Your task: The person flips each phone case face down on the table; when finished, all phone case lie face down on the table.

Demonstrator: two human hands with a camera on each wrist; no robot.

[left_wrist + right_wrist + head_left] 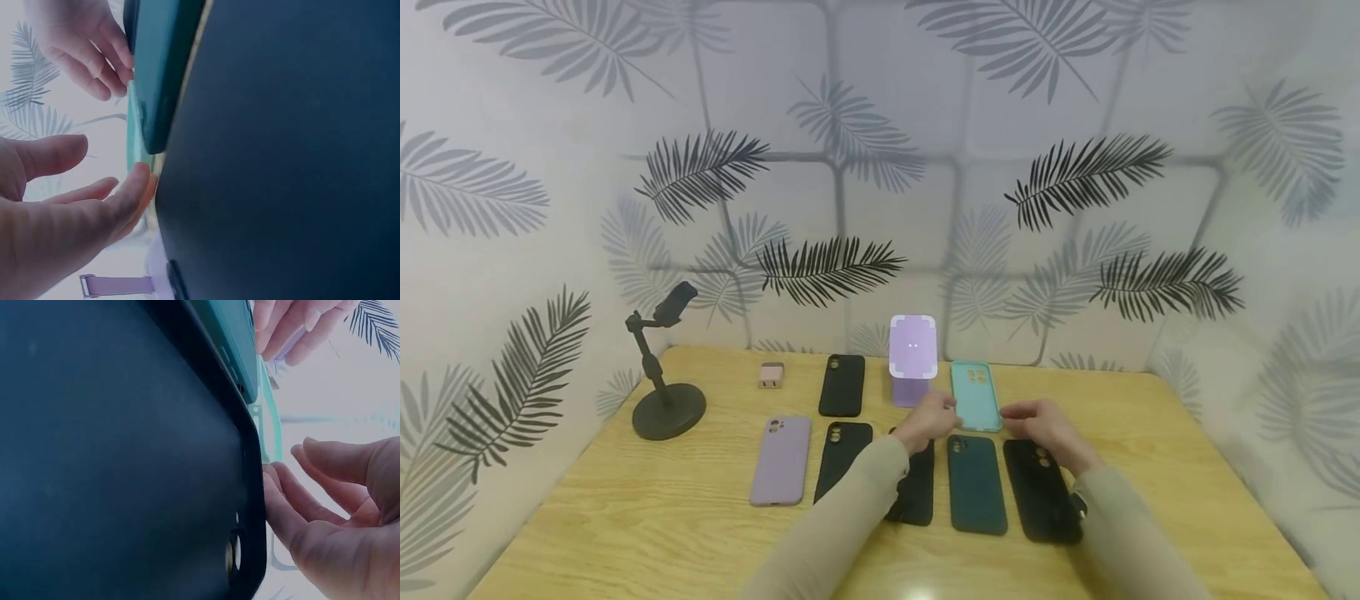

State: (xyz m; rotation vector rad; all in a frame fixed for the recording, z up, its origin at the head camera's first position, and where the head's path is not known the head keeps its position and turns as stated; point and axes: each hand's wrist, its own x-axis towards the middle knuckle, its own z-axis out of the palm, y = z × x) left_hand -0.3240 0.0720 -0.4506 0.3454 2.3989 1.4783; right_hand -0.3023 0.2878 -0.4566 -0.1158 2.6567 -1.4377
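Note:
A turquoise phone case (976,398) lies on the table between the two hands, camera cutouts at its far end. My left hand (928,419) is at its left near edge, thumb and fingers apart and loosely bent in the left wrist view. My right hand (1037,425) is by its right near edge, fingers extended; whether either hand touches the case I cannot tell. A dark teal case (977,485) lies just nearer. Below the right hand is a black case (1040,492); another black case (917,487) is partly hidden by the left arm.
To the left lie a lilac case (781,462), a black case (842,385) and another partly covered black case (844,454). A lilac stand (913,346) rises behind. A small pink charger block (771,375) and a black phone holder (667,408) stand farther left. A patterned wall borders the table.

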